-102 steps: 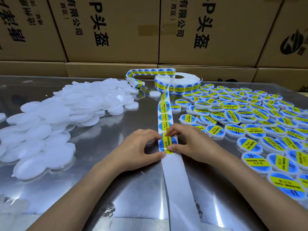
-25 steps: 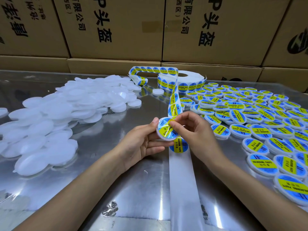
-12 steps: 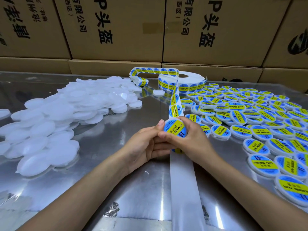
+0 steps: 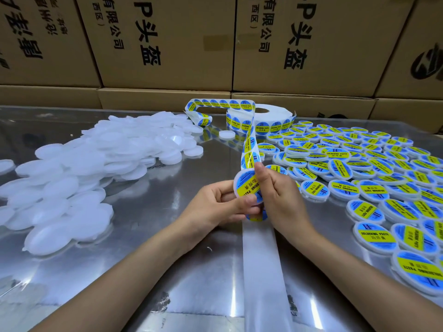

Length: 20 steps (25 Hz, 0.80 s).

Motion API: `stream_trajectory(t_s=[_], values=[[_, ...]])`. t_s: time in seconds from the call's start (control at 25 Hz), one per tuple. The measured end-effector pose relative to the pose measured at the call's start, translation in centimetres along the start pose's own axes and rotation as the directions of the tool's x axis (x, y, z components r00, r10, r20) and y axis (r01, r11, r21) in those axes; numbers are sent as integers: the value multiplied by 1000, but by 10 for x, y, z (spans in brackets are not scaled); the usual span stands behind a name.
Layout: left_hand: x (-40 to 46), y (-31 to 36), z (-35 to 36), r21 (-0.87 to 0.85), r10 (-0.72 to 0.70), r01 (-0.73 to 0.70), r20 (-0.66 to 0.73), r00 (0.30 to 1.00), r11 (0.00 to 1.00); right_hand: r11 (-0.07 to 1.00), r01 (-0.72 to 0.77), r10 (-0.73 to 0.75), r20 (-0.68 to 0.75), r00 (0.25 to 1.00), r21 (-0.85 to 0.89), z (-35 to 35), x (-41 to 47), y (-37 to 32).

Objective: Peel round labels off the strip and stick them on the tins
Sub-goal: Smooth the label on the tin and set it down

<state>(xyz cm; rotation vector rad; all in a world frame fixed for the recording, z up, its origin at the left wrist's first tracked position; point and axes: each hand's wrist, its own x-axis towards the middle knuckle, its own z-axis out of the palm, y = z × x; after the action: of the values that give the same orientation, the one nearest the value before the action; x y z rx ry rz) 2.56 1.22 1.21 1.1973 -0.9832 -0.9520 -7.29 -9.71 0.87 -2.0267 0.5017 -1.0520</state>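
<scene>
Held item: round white tin with blue-and-yellow label [image 4: 248,186], raised above the shiny steel table [image 4: 148,236], centre.
Left hand [image 4: 215,207]: fingers curled round the tin's near edge.
Right hand [image 4: 275,190]: thumb pressing the label, fingers behind.
Label strip [image 4: 249,152]: running far to the roll.
Unlabelled white tins [image 4: 91,164]: heaped left.
Labelled tins [image 4: 359,178]: spread right.

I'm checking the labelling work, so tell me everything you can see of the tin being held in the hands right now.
The tin is a flat, round, white container that looks like plastic. A round blue label with a yellow band reading SOLDERING PASTE covers its top. It is held above the table, tilted with its face toward the camera, just in front of the label strip. The left hand holds its lower edge, and the right hand has its thumb pressed across the label's right side.
</scene>
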Motion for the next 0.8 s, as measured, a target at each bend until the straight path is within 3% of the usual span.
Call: stream_trajectory(t_s=[0.08,0.2,0.36,0.48,0.6,0.64,0.68,0.72,0.8], values=[[0,-2,3,43,98,-97,-42,994,994,997,-56,57,-14,998,51,3,-1,1],[3,1,5,109,143,-124,-196,970,986,999,-22,21,-19,1000,-25,6,-1,2],[8,3,-3,137,166,-124,-351,922,983,1000,26,-25,184,983,-5,2,-3,4],[12,2,-8,200,161,-91,-365,917,976,999,45,-42,297,954,-2,3,-4,6],[13,-1,-14,188,142,-80,-347,927,979,1000,6,-9,179,984,15,-4,3,11],[12,-3,-19,294,172,-65,-356,918,954,1000,-20,20,106,994,3,-9,7,13],[12,-5,-27,502,243,-32,-361,900,864,998,-45,46,27,999,-32,-16,11,16],[11,-6,-36,727,324,36,-349,879,685,994,-75,71,-47,996,-80,-24,15,20],[8,-6,-52,919,377,226,-345,860,324,969,-174,147,-158,976,-173,-41,23,30]])
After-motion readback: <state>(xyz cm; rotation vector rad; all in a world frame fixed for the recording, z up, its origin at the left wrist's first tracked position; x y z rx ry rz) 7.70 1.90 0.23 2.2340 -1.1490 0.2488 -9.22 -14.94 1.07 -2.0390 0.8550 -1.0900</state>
